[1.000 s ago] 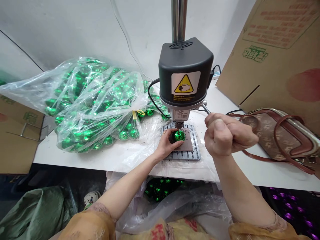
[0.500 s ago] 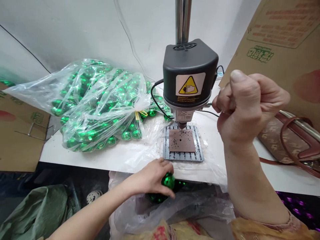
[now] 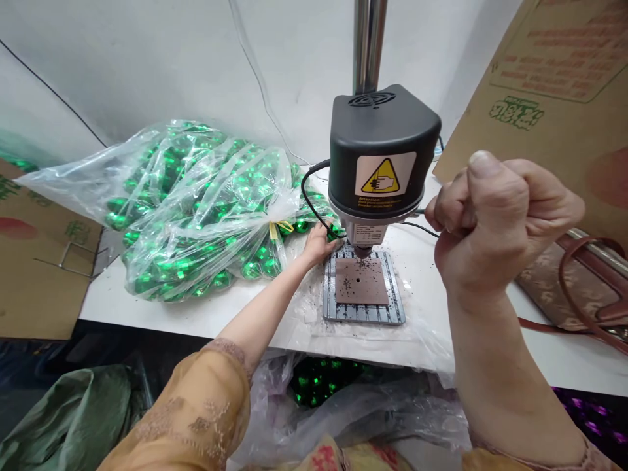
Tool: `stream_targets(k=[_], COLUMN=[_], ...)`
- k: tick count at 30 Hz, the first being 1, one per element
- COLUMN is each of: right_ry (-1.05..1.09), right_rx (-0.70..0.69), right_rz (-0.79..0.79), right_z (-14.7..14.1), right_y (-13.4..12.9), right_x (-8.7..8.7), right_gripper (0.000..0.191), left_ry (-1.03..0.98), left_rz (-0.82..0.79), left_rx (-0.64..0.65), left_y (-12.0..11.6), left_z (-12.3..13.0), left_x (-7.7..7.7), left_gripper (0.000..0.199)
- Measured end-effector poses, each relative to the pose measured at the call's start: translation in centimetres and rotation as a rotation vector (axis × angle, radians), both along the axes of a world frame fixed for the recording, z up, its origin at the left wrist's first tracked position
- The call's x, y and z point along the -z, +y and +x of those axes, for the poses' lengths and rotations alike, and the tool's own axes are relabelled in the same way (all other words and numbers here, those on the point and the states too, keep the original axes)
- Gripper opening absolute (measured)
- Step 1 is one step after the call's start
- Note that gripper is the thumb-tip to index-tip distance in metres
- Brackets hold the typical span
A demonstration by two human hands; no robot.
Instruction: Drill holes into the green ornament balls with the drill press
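My left hand point(image 3: 320, 246) reaches past the left side of the bench drill press point(image 3: 383, 147). Its fingers and thumb close around a shiny green faceted ball point(image 3: 335, 232) beside the black cable; the fingertips are partly hidden. On the right, my right hand point(image 3: 500, 219) is raised in a fist around the drill's feed lever point(image 3: 420, 211), most of which the fingers cover. Beneath the chuck, a brown square plate point(image 3: 360, 281) with a dark hole lies on the slotted metal base point(image 3: 364, 315), dusted with dark shavings.
A tied clear bag point(image 3: 196, 216) full of green balls lies to the left on the white table point(image 3: 289, 333). More green balls point(image 3: 326, 381) sit in an open plastic bag below the table edge. Cardboard boxes point(image 3: 554, 85) and a brown handbag point(image 3: 554, 281) stand right.
My left hand has moved from above the lower bag, where it held a green ball, up to a ball left of the drill. My right hand keeps its grip on the lever.
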State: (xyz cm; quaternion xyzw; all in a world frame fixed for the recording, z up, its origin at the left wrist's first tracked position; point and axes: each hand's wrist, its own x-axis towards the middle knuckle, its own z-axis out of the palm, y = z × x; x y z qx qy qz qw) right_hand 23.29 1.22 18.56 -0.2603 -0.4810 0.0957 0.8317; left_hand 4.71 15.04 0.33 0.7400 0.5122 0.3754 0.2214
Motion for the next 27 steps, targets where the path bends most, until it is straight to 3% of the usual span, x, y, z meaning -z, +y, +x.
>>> stream_targets(k=[3, 7, 9, 13, 18, 23, 27], right_ry=[0.001, 0.008, 0.011, 0.017, 0.029, 0.025, 0.014], right_rx=[-0.002, 0.009, 0.008, -0.007, -0.044, -0.075, -0.096], right_rz=[-0.007, -0.01, -0.005, 0.004, 0.011, 0.018, 0.033], right_z=[-0.1, -0.2, -0.2, -0.2, 0.0, 0.3, 0.4], right_y=[-0.3, -0.3, -0.3, -0.2, -0.2, 0.0, 0.1], right_x=[0.0, 0.0, 0.1, 0.1, 0.2, 0.4, 0.5], right_gripper=[0.043, 0.044, 0.044, 0.045, 0.043, 0.043, 0.043], left_ry=[-0.051, -0.187, -0.282, -0.594, -0.837, -0.973, -1.15], left_rz=[-0.02, -0.011, -0.076, -0.335, -0.55, -0.667, -0.784], left_rx=[0.086, -0.036, -0.068, 0.061, 0.137, 0.174, 0.153], left_y=[0.6, -0.9, -2.8, -7.8, -12.0, -12.8, -12.6], left_z=[0.1, -1.4, -2.3, -3.4, -2.5, -1.2, -1.3], left_x=[0.6, 0.4, -0.1, -1.4, -2.5, -2.9, -3.2], left_gripper=[0.037, 0.044, 0.051, 0.059, 0.063, 0.063, 0.043])
